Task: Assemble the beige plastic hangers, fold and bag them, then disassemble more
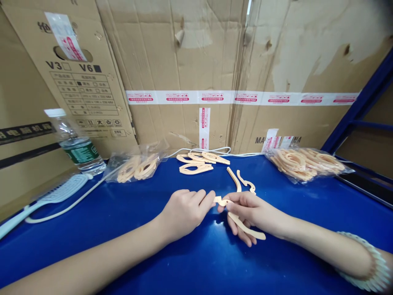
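Note:
Between my two hands is a small curved wooden piece with a hole in it. My left hand is closed, pinching its left end with thumb and forefinger. The fingers of my right hand grip the other end. A longer curved wooden strip slants down across the lower fingers of my right hand, its free end sticking out to the right. Just beyond the right hand lie a bent wooden strip and a hooked wooden piece on the blue table.
Several oval wooden pieces lie at the back. Clear bags of such pieces stand left and right. A water bottle, a pale blue hairbrush and a white cable are on the left. Cardboard walls the rear.

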### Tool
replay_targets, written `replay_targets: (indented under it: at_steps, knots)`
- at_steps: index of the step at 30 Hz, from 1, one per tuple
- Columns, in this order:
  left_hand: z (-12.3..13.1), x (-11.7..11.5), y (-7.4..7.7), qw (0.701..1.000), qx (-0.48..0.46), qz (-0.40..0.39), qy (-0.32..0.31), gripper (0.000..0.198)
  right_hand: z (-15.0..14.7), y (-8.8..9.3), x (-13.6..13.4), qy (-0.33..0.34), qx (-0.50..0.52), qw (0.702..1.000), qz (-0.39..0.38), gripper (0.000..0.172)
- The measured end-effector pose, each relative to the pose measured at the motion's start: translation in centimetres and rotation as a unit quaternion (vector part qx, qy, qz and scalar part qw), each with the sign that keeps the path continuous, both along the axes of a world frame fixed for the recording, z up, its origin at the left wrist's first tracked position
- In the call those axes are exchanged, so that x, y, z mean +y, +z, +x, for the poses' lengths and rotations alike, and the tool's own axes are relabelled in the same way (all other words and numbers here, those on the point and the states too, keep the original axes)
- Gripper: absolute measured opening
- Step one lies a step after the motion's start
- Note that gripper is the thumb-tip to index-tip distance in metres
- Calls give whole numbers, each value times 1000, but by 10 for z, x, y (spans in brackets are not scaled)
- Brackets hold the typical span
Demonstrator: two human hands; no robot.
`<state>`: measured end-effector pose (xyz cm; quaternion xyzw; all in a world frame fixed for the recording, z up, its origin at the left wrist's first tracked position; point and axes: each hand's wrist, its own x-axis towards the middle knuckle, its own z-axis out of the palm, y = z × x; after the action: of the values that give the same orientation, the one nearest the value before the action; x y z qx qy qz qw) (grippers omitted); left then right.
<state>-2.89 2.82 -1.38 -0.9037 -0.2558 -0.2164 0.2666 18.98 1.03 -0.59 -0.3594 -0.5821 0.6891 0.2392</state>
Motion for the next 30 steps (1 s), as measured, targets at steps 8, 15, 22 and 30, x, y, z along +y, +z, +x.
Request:
replay_targets:
  at_steps: [8, 15, 22, 30]
  knots:
    - [2, 0, 0, 998, -6, 47, -37, 39, -3, 1, -3, -13, -55, 998, 31, 44]
    - [2, -2, 2, 996, 1, 69, -48, 40, -6, -1, -11, -53, -130, 980, 141, 34]
    - [2, 0, 3, 998, -9, 25, -56, 42, -4, 0, -20, -76, -226, 910, 339, 28]
    - [1, -1, 0, 983, -91, -157, -17, 46, 0, 4, -17, -83, -200, 873, 437, 32]
